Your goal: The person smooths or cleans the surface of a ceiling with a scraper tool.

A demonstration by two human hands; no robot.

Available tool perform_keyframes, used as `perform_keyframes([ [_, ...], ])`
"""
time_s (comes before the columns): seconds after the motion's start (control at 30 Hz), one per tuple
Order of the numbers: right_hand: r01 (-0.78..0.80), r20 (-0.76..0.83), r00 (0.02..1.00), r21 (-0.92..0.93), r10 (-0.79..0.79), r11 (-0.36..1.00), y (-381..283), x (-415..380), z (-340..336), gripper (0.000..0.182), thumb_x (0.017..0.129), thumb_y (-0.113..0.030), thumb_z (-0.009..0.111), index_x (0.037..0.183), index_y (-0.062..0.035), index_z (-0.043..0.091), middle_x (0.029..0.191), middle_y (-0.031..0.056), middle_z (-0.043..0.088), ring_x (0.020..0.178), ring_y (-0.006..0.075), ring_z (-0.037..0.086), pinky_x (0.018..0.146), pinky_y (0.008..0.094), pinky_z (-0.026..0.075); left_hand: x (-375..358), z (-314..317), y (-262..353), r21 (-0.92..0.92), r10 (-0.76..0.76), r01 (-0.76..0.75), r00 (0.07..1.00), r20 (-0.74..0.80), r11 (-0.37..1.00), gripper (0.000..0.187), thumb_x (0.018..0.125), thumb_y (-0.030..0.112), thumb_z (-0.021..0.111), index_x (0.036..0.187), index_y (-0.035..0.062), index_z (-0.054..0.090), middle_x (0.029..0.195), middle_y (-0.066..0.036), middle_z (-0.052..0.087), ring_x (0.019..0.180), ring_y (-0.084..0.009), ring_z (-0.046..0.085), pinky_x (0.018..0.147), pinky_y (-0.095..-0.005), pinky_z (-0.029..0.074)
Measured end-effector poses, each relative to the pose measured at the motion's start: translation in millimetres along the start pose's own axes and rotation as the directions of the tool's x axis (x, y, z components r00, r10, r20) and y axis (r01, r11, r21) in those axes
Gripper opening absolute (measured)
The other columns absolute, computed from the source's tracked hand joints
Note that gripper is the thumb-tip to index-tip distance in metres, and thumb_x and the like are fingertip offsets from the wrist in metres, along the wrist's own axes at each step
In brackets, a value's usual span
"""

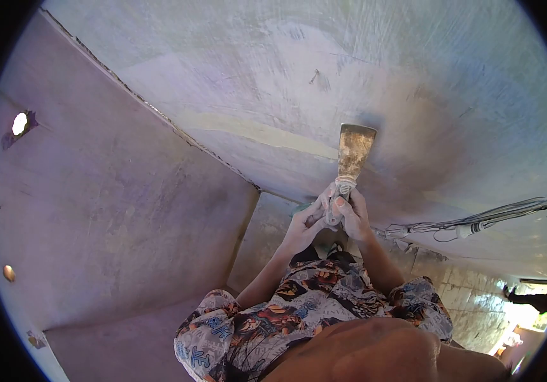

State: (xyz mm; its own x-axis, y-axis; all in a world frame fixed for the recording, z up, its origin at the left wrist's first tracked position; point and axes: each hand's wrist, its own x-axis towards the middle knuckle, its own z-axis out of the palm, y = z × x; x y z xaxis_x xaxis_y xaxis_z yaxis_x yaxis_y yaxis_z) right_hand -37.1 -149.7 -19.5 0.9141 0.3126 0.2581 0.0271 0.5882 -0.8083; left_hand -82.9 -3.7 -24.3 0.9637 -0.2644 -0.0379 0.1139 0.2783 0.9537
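Note:
A putty knife (355, 150) with a wide, stained blade points up and away from me, in front of the plastered wall. Its handle is coated in pale dust and sits between my two hands. My left hand (310, 221) is closed on the handle from the left, the fingers whitened with powder. From the other side my right hand (354, 214) grips it too, with the thumb laid over the handle. A small greenish thing (299, 207) shows just behind my left fingers; what it is I cannot make out.
Bundled grey wires (477, 223) stick out at the right. A nail-like bit (314, 76) juts from the patchy wall (235, 57). On the left, a purplish wall (108, 191) has a bright hole (20, 123). A dark figure (533, 299) stands near the lit opening at far right.

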Motion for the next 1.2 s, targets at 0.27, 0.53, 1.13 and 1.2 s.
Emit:
perform_keyframes([
  [0.27,0.169,0.003,0.985,-0.265,-0.175,0.949,-12,5,-8,0.027,0.101,-0.028,0.05,0.11,-0.0015,0.052,0.079,-0.0007,0.052,0.063,0.0053,0.043,0.062,0.0211,0.039,3,-24,16,0.235,0.004,0.003,1.0,-0.031,0.972,0.034,0.093,0.002,0.06,0.127,-0.0043,0.059,0.107,-0.008,0.066,0.085,-0.0109,0.062,0.073,-0.0253,0.053],
  [0.53,0.098,-0.089,0.987,-0.351,-0.137,0.931,-50,10,-9,0.021,0.097,-0.017,0.058,0.107,0.0011,0.056,0.082,0.0017,0.058,0.057,0.0057,0.043,0.055,0.021,0.037,1,-51,53,0.591,0.099,-0.063,0.995,-0.028,0.804,0.035,0.085,0.001,0.069,0.119,-0.0027,0.065,0.089,-0.008,0.067,0.075,-0.0101,0.061,0.067,-0.0233,0.049],
  [1.13,0.04,-0.247,0.964,-0.241,-0.101,0.97,-78,12,13,0.018,0.09,-0.009,0.065,0.104,0.0015,0.062,0.091,0.0062,0.064,0.075,0.012,0.055,0.073,0.0262,0.046,87,-36,99,-0.019,0.678,-0.678,0.733,0.056,0.735,0.031,0.096,0.032,0.059,0.098,0.0012,0.055,0.094,-0.014,0.059,0.083,-0.0277,0.063,0.079,-0.0397,0.051],
  [1.2,-0.061,-0.256,0.958,-0.621,-0.129,0.781,-89,4,-3,0.024,0.09,-0.007,0.064,0.112,0.001,0.06,0.092,0.0065,0.064,0.076,0.0145,0.057,0.075,0.0274,0.047,88,-50,119,-0.113,0.654,-0.646,0.754,0.058,0.755,0.034,0.1,0.04,0.047,0.108,0.0066,0.044,0.086,-0.009,0.051,0.074,-0.0206,0.057,0.07,-0.035,0.049],
])
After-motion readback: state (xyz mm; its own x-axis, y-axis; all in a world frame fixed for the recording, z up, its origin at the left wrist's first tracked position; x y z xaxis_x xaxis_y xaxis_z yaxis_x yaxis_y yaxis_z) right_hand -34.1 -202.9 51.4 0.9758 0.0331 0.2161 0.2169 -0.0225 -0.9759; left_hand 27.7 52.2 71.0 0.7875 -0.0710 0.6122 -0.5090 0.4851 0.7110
